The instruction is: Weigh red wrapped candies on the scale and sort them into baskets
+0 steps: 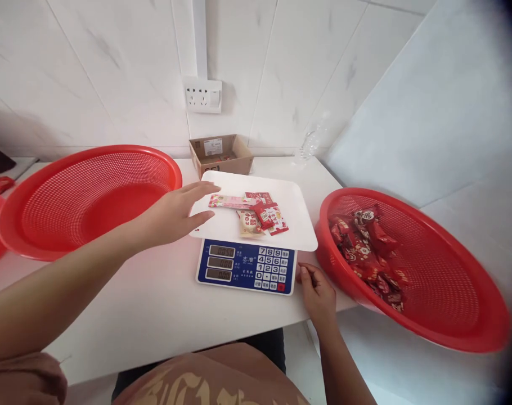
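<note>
Several snack packets lie together on the white pan (290, 197) of a digital scale (246, 267): a long pink packet (233, 201), a cream packet (250, 224), a red-and-white packet (277, 219) and small red ones. The scale has a blue panel with number keys and three lit displays. Over the pan's left edge reaches my left hand (182, 211), fingers apart and holding nothing, close to the pink packet. My right hand (318, 292) is curled beside the scale's right edge, its thumb against its fingers; whatever is inside them is hidden.
To the right, a red basket (450, 281) holds red-wrapped packets (365, 253). Another red basket (129, 149) stands left, with part of one more at the edge. Behind the scale are a cardboard box (226, 166) and a clear plastic bottle (310, 143). A wall socket (203, 95) is above.
</note>
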### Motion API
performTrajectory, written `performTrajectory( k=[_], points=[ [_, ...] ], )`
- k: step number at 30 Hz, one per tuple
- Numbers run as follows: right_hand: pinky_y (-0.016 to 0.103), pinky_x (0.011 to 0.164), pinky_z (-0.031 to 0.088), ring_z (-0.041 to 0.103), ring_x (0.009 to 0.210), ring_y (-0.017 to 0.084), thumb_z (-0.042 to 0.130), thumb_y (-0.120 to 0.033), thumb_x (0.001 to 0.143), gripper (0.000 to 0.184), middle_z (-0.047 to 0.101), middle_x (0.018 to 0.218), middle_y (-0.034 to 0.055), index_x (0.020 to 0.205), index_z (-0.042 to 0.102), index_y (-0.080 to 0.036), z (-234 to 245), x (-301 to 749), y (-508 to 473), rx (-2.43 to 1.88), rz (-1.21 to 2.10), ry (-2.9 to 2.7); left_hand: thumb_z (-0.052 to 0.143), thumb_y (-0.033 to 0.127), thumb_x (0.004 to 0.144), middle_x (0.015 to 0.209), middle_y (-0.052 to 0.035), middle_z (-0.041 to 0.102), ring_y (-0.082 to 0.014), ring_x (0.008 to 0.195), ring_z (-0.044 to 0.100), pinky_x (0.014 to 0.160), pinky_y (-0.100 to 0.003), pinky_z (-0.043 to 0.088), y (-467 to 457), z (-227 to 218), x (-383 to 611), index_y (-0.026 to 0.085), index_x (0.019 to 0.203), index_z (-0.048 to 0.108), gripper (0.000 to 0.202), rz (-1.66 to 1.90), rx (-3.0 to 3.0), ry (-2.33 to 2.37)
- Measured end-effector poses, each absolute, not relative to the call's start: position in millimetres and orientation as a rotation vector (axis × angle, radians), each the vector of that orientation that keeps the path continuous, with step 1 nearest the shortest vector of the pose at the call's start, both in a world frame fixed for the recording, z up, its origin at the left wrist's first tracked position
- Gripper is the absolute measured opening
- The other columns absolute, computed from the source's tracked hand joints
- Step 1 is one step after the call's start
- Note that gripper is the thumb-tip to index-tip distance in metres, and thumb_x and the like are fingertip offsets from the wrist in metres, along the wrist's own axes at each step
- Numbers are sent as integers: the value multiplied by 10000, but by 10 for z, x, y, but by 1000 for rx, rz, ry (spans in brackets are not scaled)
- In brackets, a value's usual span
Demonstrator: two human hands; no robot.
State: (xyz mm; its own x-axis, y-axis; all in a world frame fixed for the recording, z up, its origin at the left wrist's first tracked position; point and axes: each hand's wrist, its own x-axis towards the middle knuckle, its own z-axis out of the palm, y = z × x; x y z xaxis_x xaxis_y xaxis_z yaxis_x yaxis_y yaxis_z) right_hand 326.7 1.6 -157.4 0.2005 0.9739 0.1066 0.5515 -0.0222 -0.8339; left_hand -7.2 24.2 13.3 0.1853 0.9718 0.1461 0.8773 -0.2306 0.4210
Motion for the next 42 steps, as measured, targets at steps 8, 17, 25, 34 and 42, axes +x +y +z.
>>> performTrajectory(
  k=[8,17,25,34,42],
  points=[
    [327,690,500,637,704,205,471,-570,791,472,690,783,82,937,652,-158,-1602,3266,23,-1652,695,-1423,361,131,867,1378,-91,484,-232,1284,424,1042,-375,360,893,-20,303,193,1338,424,479,138,2399,1625],
    [319,672,504,630,707,207,452,-571,814,479,677,756,74,952,646,-155,-1603,3266,31,-1642,730,-1455,416,41,732,1195,-160,561,-286,1036,585,834,-402,457,1042,-122,425,136,1240,450,518,143,2423,1685],
    [326,689,517,644,722,212,462,-586,808,484,694,817,93,938,646,-158,-1622,3258,48,-1616,762,-1419,456,150,763,1154,-61,596,-198,1001,603,841,-290,459,962,158,722,210,1099,585,365,225,2496,1411],
    [282,592,514,626,630,183,479,-546,828,427,650,656,50,877,671,-167,-1331,3204,-46,-1519,527,-1432,590,281,847,1038,-80,636,-224,982,599,847,-432,494,990,-6,966,145,1033,611,231,-26,2515,1279],
    [350,722,556,643,878,196,572,-456,819,401,605,1193,119,1135,569,-209,-548,2707,343,-1199,680,-1496,579,266,846,1029,-71,639,-209,973,601,856,-397,487,833,130,953,143,955,612,168,541,2137,1310]
  ],
)
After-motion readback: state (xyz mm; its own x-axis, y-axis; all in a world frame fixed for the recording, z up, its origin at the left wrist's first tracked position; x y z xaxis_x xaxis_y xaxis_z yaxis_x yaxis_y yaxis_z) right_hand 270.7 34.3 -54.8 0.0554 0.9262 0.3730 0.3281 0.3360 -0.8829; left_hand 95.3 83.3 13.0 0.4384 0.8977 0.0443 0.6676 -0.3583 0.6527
